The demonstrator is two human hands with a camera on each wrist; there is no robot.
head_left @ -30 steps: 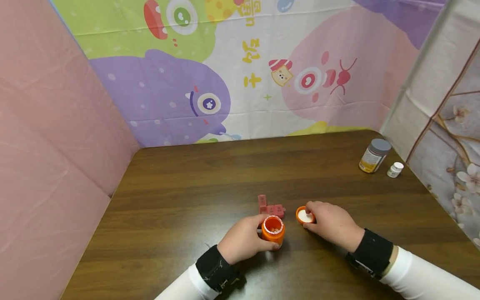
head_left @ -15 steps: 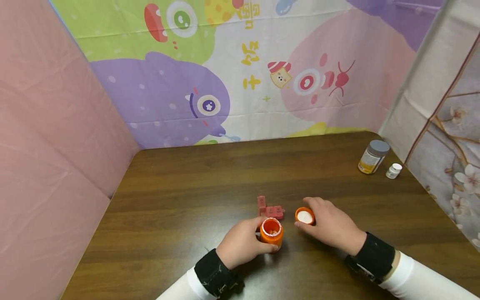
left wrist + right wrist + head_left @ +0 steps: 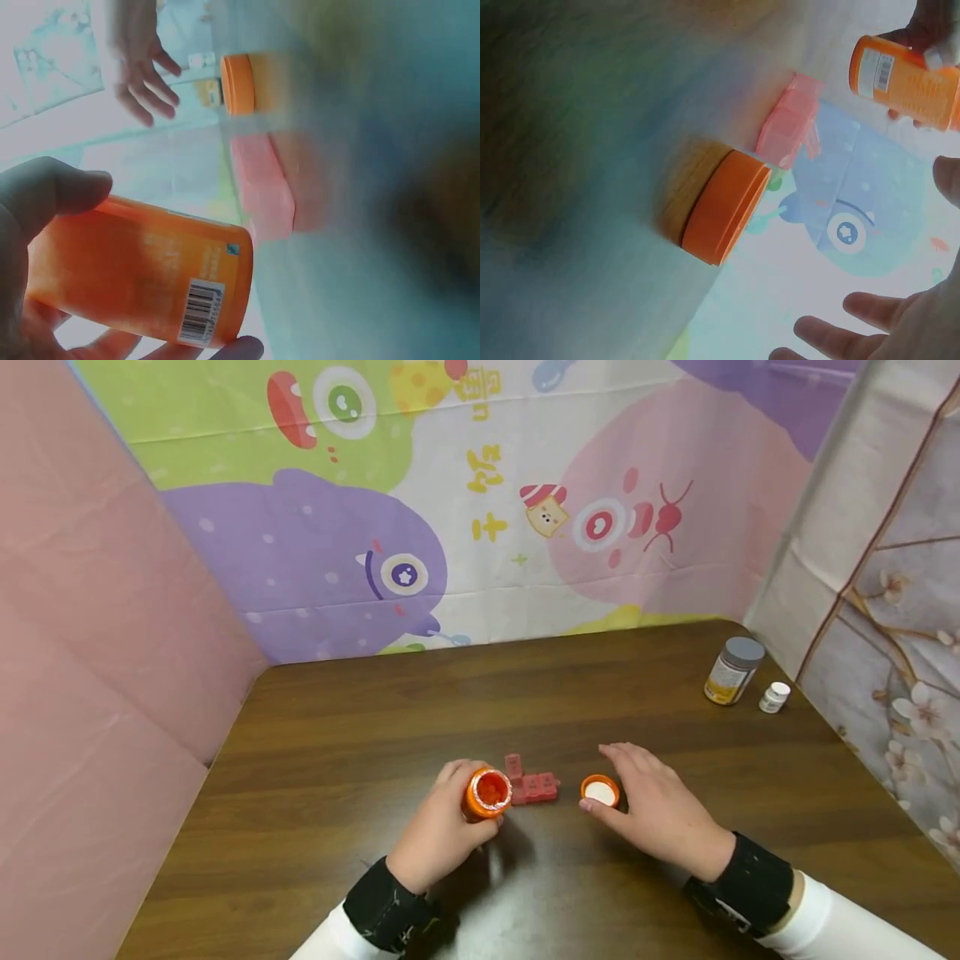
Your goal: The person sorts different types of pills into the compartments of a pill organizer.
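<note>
My left hand (image 3: 444,828) grips an orange pill bottle (image 3: 142,270) without its cap, its mouth facing up in the head view. A barcode label shows low on its side in the left wrist view, and the bottle is held above the table. Just right of it lies a pink pill organizer (image 3: 534,787) with one lid standing up. The orange cap (image 3: 726,207) rests on the table with its white inside upward. Beside the cap my right hand (image 3: 660,806) is spread, fingers apart and holding nothing; the thumb is close to the cap's rim.
At the back right of the wooden table (image 3: 360,718) stand a jar with a grey lid (image 3: 733,672) and a small white bottle (image 3: 775,697). A cartoon cloth (image 3: 495,585) hangs behind the table, and a pink curtain (image 3: 105,693) hangs at the left.
My left hand has lifted the pill bottle and moved it left, uncovering more of the pill organizer. The right hand has let go of the cap and spread its fingers.
</note>
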